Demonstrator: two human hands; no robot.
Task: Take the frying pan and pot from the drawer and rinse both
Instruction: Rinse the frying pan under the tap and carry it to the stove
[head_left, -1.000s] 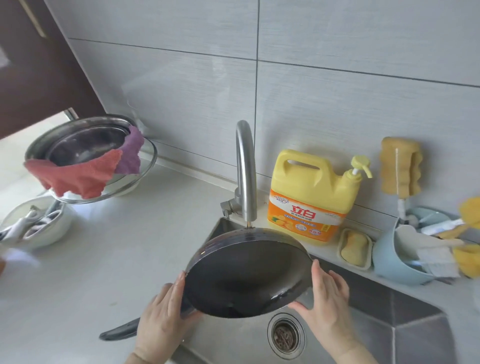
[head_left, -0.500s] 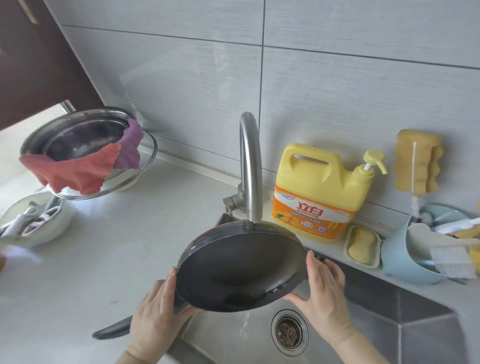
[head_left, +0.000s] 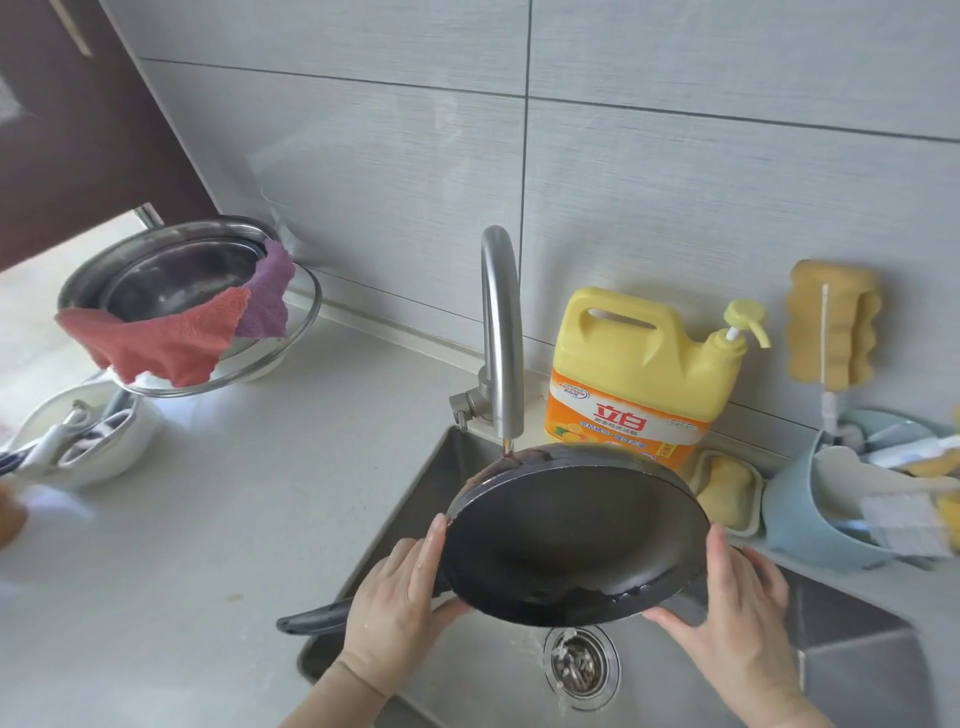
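The black frying pan (head_left: 574, 535) is held tilted over the steel sink (head_left: 483, 675), its inside facing me, with its far rim right under the faucet (head_left: 501, 332). A thin stream of water falls from the spout onto that rim, and water runs off the low edge toward the drain (head_left: 581, 666). My left hand (head_left: 400, 603) grips the pan's left rim near its dark handle (head_left: 311, 618), which points left. My right hand (head_left: 737, 618) holds the right rim. A steel pot (head_left: 171, 270) sits at the back left under cloths.
A red cloth (head_left: 156, 338) and a purple cloth (head_left: 267, 296) hang over the pot. A white bowl of utensils (head_left: 83, 441) stands at far left. Behind the sink are a yellow detergent jug (head_left: 639, 374), soap dish (head_left: 727, 488), blue holder (head_left: 831, 519) and hanging sponge (head_left: 831, 322).
The pan has shifted slightly right and tipped further under the spout, with both hands still on its rim. Water now spills from its low edge toward the drain.
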